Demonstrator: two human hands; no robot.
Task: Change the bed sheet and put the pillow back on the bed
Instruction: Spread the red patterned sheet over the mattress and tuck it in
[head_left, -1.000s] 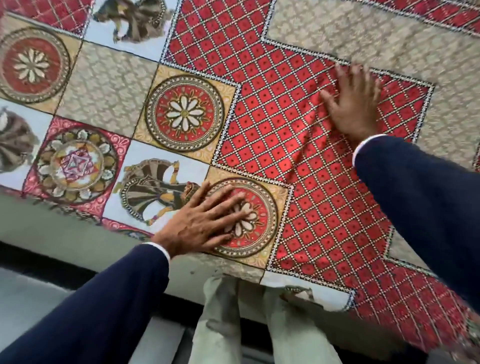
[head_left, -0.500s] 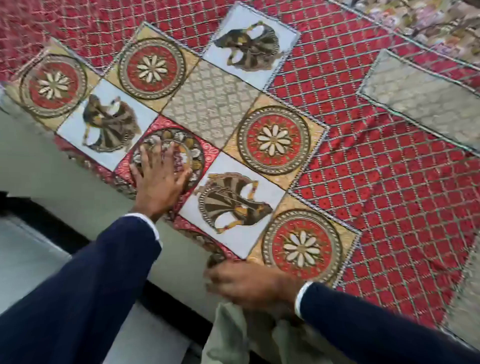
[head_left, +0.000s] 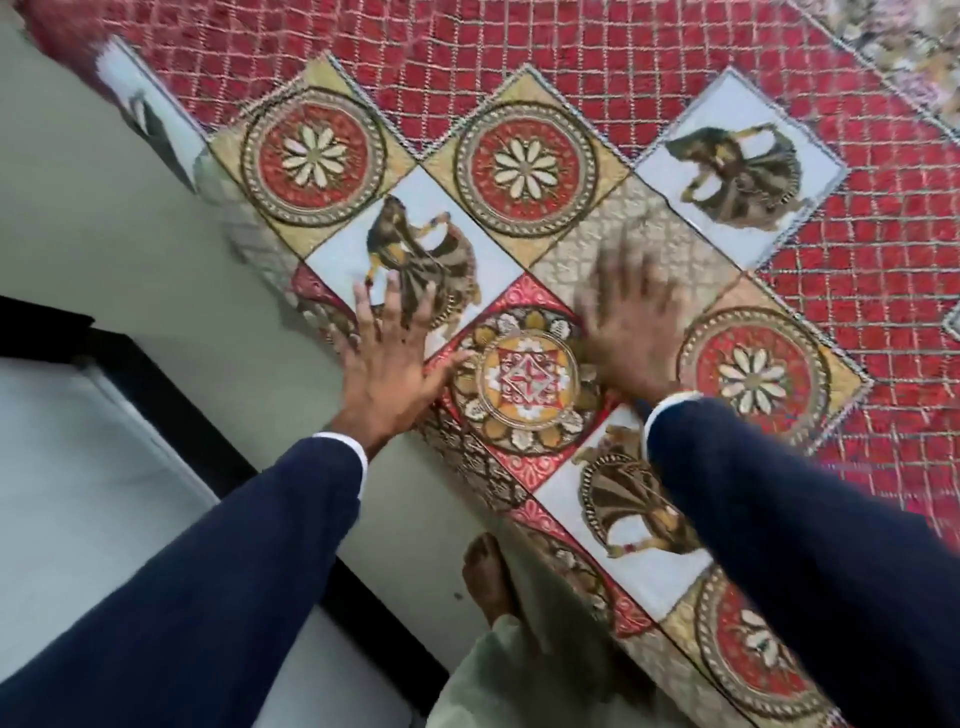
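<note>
A red patterned bed sheet (head_left: 597, 62) with flower medallions, dancer panels and a red lattice covers the bed. Its border hangs a little over the bed's near side. My left hand (head_left: 387, 364) lies flat with fingers spread at the sheet's edge, next to a dancer panel. My right hand (head_left: 631, 327) presses flat on the sheet just right of a round yellow medallion; it is blurred by motion. Both arms wear dark blue sleeves. No pillow is in view.
The bed's pale side panel (head_left: 130, 244) runs diagonally from upper left to lower right. Below it a black strip (head_left: 171, 400) borders the light floor (head_left: 78, 493). My bare foot (head_left: 488, 577) and pale trouser leg stand close against the bed.
My right hand has come up from the sheet's hanging edge onto the top of the sheet. My left hand stays flat near the edge. The view has shifted along the bed.
</note>
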